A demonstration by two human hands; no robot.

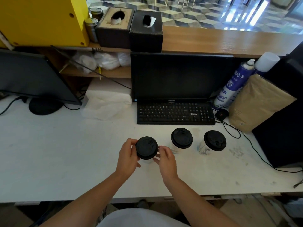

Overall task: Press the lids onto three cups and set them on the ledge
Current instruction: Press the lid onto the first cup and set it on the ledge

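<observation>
Three white paper cups with black lids stand on the white desk. The left cup sits between both hands: my left hand grips its left side with fingers on the lid's rim, and my right hand grips its right side. The middle cup and the right cup stand free with their lids on, to the right of my hands. The wooden ledge runs along the back, above the monitor.
A black keyboard and monitor stand just behind the cups. Two tissue boxes and a yellow box occupy the ledge's left part. A brown paper bag, spray cans, a mouse and cables lie at right.
</observation>
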